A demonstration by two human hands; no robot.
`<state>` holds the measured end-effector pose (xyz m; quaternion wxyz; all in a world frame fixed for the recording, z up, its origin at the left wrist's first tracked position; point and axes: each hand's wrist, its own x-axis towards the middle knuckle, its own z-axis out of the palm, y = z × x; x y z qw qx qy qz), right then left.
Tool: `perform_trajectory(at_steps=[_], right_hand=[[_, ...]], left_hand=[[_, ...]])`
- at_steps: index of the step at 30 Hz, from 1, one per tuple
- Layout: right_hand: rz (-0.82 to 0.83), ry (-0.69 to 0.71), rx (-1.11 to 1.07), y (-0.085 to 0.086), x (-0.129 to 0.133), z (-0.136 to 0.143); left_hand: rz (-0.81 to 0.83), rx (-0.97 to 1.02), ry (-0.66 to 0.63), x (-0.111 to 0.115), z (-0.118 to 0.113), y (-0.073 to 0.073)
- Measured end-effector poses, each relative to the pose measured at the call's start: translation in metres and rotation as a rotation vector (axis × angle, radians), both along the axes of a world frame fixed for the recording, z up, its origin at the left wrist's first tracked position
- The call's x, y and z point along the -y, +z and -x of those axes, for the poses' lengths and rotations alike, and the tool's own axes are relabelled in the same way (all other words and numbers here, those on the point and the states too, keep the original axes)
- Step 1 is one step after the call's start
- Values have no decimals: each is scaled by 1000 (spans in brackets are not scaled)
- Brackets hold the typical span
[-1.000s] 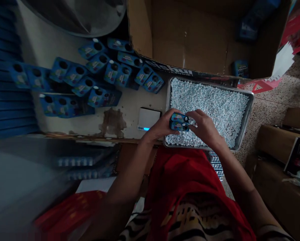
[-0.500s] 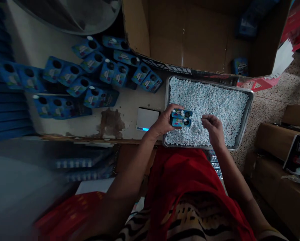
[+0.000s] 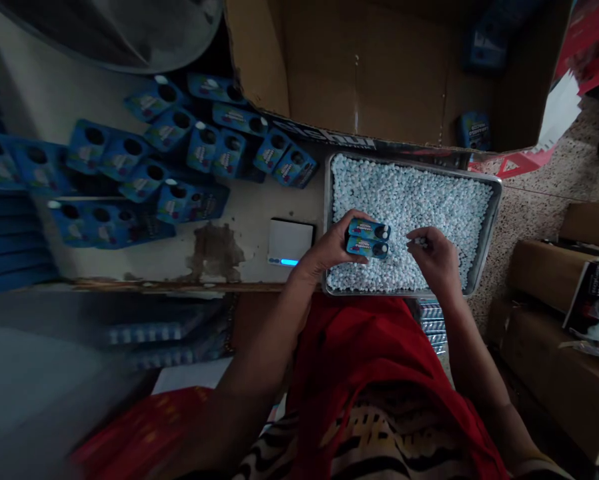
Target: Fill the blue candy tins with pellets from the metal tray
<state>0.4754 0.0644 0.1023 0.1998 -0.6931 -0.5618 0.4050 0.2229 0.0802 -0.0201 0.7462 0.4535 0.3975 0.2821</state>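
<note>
In the head view my left hand (image 3: 335, 245) is closed around two small blue candy boxes (image 3: 367, 230), held side by side over a metal tray (image 3: 494, 200). Each box has a dark round opening at its right end, with a white candy at it. Small white and pale blue candies (image 3: 409, 180) fill the tray. My right hand (image 3: 435, 257) hovers over the tray just right of the boxes. Its fingers are curled together around a few white candies, partly hidden by the fingers.
A digital scale (image 3: 291, 239) with a lit display lies left of the tray. Several blue boxes with round openings (image 3: 179, 193) stand on the worn table (image 3: 259, 213). Behind the tray is a large open cardboard carton (image 3: 359, 87). Brown cartons (image 3: 534, 273) sit at the right.
Loose candies that lay on top of the two boxes are gone, leaving ones at the openings. Both hands have shifted slightly right over the tray, the right one rotated a little.
</note>
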Motion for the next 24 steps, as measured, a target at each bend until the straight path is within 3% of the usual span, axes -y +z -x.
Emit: perform_trajectory(at_steps=[4, 7, 11, 17, 21, 24], right_hand=[[-76, 98, 59, 10, -9, 7], [-84, 169, 60, 9, -15, 14], [-62, 144, 42, 7, -17, 17], [-137, 201, 32, 23, -12, 30], [-137, 332, 96, 27, -3, 44], [-91, 386, 167, 20, 3, 46]], left_hand=[[19, 32, -1, 2, -4, -3], [13, 95, 38, 4, -5, -5], [-59, 123, 114, 6, -6, -9], [-103, 171, 203, 10, -8, -20], [-132, 78, 220, 12, -12, -21], [-149, -24, 207, 11, -13, -14]])
